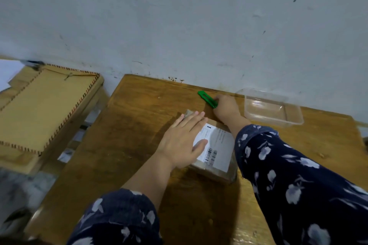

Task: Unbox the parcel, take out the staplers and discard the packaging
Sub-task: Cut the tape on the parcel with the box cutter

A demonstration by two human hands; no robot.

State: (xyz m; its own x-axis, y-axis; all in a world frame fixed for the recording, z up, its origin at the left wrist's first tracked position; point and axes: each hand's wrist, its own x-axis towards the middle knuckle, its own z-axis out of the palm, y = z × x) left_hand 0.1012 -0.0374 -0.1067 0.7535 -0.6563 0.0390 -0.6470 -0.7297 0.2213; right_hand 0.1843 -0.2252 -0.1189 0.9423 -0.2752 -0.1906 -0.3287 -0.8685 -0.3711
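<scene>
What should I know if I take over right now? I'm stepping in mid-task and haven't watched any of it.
Left hand: flat, palm down on the parcel, steadying it; fingers open.
Right hand: beyond the parcel, fingers on the green cutter lying on the wooden table; whether it is gripped yet is unclear.
Parcel: taped shut, label up, mid-table.
Clear plastic tray: empty, right of the cutter by the wall.
Done: nothing opened.
Left: cut the tape, take out the staplers, discard the packaging.
</scene>
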